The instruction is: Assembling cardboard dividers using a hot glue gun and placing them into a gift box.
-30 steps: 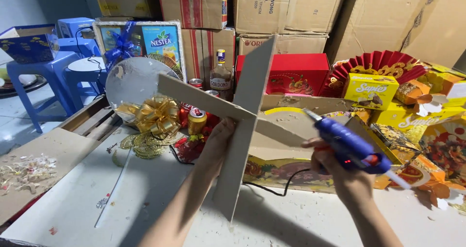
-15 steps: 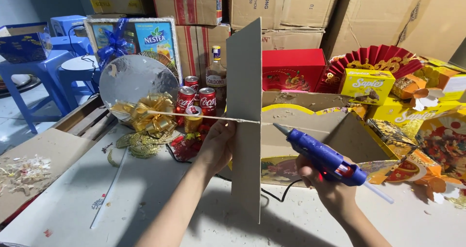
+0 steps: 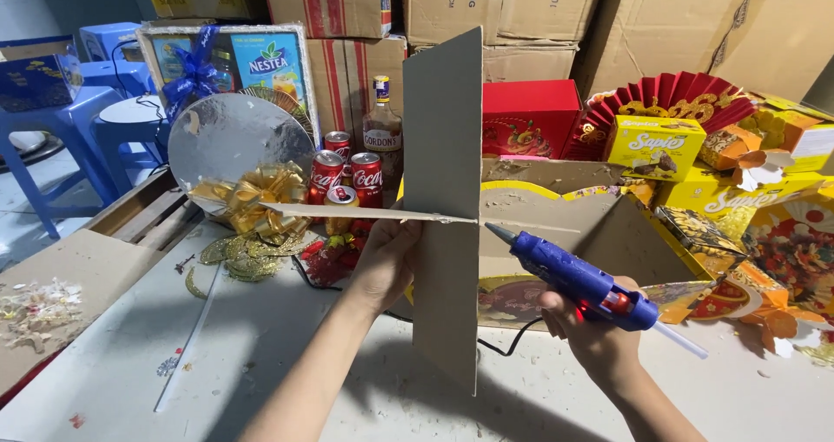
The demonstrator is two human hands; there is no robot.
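Note:
My left hand (image 3: pixel 382 264) grips a cross of two grey cardboard panels (image 3: pixel 445 207) from behind; one panel stands upright, the other runs level through it. My right hand (image 3: pixel 591 338) is closed around a blue hot glue gun (image 3: pixel 582 281). Its nozzle points left and nearly touches the seam where the two panels meet. A black cord runs from the gun across the white table (image 3: pixel 261 381).
Behind the panels are red drink cans (image 3: pixel 347 177), a bottle (image 3: pixel 382 125), a round silver board (image 3: pixel 230 142) with a gold bow (image 3: pixel 256 194), a red box (image 3: pixel 530 116), yellow boxes (image 3: pixel 656 146) and stacked brown cartons (image 3: pixel 521 12). Blue plastic stools (image 3: pixel 78 120) stand at left.
The cardboard cross has turned from tilted to upright. The glue gun has swung down and left, its nozzle now at the seam.

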